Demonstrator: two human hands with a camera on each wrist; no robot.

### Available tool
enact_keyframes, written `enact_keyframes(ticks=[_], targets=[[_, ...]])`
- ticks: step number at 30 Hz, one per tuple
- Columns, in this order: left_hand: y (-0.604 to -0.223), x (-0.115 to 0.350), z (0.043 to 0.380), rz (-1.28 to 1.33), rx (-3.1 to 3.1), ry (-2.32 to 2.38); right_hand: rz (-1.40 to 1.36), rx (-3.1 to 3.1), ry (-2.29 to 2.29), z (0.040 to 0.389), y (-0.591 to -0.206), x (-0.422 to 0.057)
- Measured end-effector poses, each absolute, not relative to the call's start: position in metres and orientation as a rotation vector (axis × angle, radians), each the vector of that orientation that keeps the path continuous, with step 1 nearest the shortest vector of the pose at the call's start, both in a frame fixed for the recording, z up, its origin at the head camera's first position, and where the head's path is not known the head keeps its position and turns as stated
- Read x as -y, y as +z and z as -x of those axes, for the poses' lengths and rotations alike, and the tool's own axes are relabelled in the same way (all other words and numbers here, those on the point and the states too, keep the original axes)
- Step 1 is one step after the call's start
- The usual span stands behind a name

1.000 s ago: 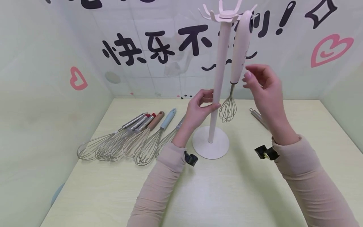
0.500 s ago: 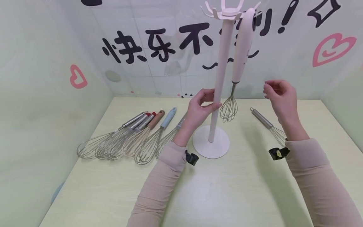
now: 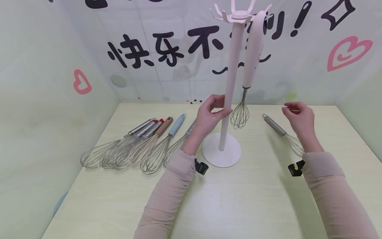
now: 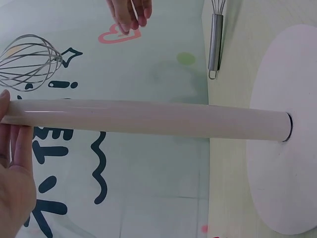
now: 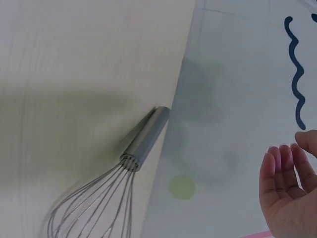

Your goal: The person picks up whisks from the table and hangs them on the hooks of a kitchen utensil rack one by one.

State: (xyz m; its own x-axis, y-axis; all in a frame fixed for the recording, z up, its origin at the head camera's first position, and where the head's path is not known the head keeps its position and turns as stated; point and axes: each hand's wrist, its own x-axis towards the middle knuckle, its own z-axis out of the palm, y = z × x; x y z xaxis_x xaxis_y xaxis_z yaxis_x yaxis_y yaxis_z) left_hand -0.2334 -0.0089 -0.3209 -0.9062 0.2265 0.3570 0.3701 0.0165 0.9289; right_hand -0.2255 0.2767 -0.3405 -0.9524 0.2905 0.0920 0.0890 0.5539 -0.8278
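Black characters 快乐不 stand on the back wall, then a partly hidden character and an exclamation mark.

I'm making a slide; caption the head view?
Left hand grips the stand, one whisk hanging from it; right hand holds nothing.

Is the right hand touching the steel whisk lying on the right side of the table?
Apart. The right wrist view shows the right hand and the steel whisk with a strip of wall between them.

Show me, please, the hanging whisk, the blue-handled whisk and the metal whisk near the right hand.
Hanging whisk (image 3: pixel 249 70), head view: lower handle.
Blue-handled whisk (image 3: pixel 177 125), head view: mid handle.
Metal whisk (image 5: pixel 147 135), right wrist view: handle.
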Motion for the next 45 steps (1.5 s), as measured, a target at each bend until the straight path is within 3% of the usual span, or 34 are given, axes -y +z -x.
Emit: enact_keyframes(ticks=[29, 45], targets=[[-0.325, 0.011, 0.234, 0.65, 2.18, -2.073, 0.205, 2.837, 1.068, 0.226, -0.408, -0.296], [-0.324, 0.011, 0.235, 0.663, 2.204, -2.028, 0.149, 2.88, 0.998, 0.229, -0.413, -0.296]])
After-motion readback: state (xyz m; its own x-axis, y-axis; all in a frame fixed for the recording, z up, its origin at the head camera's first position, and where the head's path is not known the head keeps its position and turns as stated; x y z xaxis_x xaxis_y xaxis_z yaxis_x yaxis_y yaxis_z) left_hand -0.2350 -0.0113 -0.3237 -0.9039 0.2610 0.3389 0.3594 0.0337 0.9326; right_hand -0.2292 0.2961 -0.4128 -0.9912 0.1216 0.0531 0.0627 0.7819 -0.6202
